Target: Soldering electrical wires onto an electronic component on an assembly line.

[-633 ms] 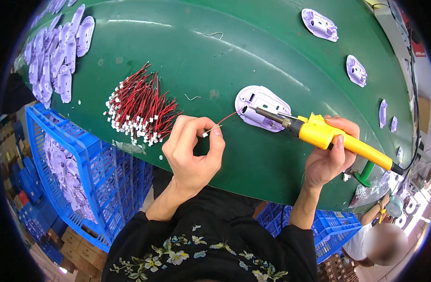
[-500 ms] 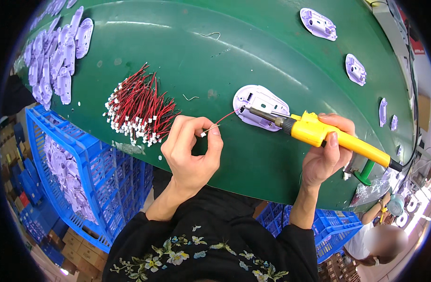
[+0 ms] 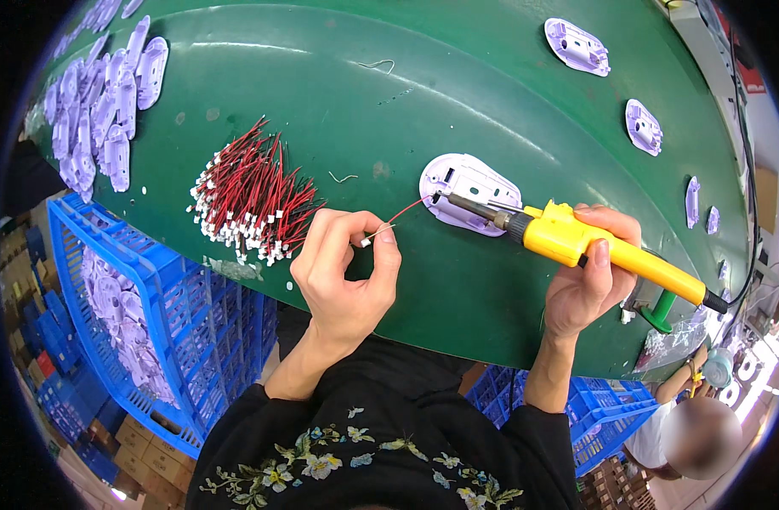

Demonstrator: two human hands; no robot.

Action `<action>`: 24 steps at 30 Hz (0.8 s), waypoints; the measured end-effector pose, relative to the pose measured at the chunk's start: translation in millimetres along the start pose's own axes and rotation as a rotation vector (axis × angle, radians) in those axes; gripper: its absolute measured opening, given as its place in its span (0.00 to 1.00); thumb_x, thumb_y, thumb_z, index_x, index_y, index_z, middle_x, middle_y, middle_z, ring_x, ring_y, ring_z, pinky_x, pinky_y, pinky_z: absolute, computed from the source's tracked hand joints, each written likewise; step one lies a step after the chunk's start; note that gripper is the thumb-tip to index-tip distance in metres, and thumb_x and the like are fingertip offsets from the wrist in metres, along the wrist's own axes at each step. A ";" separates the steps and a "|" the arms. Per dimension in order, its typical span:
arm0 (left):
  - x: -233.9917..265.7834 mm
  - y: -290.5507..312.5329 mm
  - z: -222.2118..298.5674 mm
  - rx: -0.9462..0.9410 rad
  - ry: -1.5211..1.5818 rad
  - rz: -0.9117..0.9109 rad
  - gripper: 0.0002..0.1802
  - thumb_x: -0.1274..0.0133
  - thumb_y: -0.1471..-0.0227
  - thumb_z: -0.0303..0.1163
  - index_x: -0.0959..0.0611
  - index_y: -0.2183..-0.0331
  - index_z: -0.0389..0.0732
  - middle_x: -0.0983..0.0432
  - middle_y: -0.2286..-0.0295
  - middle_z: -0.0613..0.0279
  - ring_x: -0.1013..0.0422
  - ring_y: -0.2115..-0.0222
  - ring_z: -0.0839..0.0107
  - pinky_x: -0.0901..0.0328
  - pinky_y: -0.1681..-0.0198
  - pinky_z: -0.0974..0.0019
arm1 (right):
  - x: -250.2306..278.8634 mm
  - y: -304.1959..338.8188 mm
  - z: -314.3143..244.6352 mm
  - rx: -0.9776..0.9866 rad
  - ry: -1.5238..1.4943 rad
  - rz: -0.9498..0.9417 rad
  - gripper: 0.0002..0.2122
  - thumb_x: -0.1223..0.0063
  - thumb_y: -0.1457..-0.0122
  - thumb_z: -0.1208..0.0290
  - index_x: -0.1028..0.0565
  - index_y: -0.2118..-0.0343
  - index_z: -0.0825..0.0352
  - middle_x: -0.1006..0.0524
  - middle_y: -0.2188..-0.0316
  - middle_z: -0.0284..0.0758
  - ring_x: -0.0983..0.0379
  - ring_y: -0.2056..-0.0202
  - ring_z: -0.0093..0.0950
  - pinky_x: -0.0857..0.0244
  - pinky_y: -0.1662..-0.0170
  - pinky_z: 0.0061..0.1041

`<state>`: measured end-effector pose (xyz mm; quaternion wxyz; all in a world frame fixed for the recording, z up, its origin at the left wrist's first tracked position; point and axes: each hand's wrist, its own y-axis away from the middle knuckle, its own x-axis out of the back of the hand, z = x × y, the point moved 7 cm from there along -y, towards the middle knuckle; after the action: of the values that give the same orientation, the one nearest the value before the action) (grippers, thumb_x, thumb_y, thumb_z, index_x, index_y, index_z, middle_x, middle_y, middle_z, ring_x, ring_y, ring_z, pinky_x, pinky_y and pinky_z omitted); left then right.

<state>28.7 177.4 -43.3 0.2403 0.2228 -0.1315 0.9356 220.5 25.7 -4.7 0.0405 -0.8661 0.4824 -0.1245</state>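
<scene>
My right hand (image 3: 595, 276) is closed around a yellow soldering iron (image 3: 615, 248) with a trigger-like top and a thin feed tube. Its tip touches, or nearly touches, the left end of a pale purple plastic housing (image 3: 472, 184) lying on the green table. Between the thumb and forefinger of my left hand (image 3: 347, 268) is a short red wire (image 3: 409, 207) with a small white connector (image 3: 366, 241). The wire's far end reaches the spot at the iron's tip. Whether it is joined there I cannot tell.
Beside my left hand lies a heap of red-and-black wires (image 3: 258, 191) with white connectors. More purple housings (image 3: 100, 102) are piled far left; single ones (image 3: 577, 47) lie at right. A blue crate (image 3: 151, 280) stands at the table's edge. Another person (image 3: 662, 433) sits lower right.
Both hands, the soldering iron and the wire stay almost in place. The person at the lower right has shifted slightly.
</scene>
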 end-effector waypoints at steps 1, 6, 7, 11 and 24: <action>-0.2 0.2 0.0 0.000 0.001 -0.002 0.03 0.43 0.55 0.20 0.22 0.75 0.34 0.34 0.78 0.68 0.49 0.85 0.83 0.57 0.83 0.75 | 2.1 0.0 -0.1 0.006 0.008 0.015 0.14 0.55 0.43 0.67 0.28 0.64 0.76 0.29 0.64 0.42 0.30 0.59 0.30 0.36 0.50 0.29; -0.5 0.8 -1.6 0.007 0.003 -0.004 0.03 0.43 0.55 0.20 0.22 0.75 0.34 0.34 0.77 0.67 0.49 0.85 0.83 0.57 0.83 0.75 | 6.5 -0.5 1.3 0.000 -0.002 0.055 0.14 0.56 0.43 0.67 0.28 0.64 0.76 0.29 0.64 0.42 0.30 0.59 0.30 0.36 0.51 0.29; 0.3 -0.4 -0.3 0.007 -0.016 -0.019 0.04 0.42 0.55 0.20 0.22 0.75 0.34 0.33 0.77 0.66 0.45 0.84 0.82 0.54 0.84 0.74 | 6.3 -0.9 1.2 -0.002 -0.010 0.059 0.14 0.56 0.43 0.67 0.28 0.65 0.76 0.29 0.64 0.42 0.30 0.59 0.30 0.36 0.51 0.29; 1.1 -0.4 -1.0 0.010 -0.035 -0.044 0.04 0.41 0.56 0.20 0.21 0.74 0.34 0.31 0.77 0.64 0.41 0.83 0.81 0.51 0.85 0.74 | 6.9 -2.2 0.5 0.014 0.000 0.055 0.14 0.56 0.43 0.67 0.28 0.64 0.76 0.29 0.65 0.42 0.30 0.59 0.30 0.36 0.52 0.29; -9.4 -1.5 23.8 -0.296 -0.317 -0.202 0.14 0.35 0.63 0.21 0.17 0.68 0.40 0.29 0.72 0.67 0.41 0.87 0.77 0.45 0.85 0.70 | 40.6 -6.5 -24.6 0.091 -0.061 0.161 0.17 0.51 0.45 0.61 0.29 0.65 0.74 0.28 0.71 0.41 0.32 0.70 0.28 0.37 0.63 0.26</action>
<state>45.3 166.5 -27.0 0.3391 0.3412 -0.2804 0.8307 240.1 -4.0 27.5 0.1045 -0.8251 0.5429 -0.1161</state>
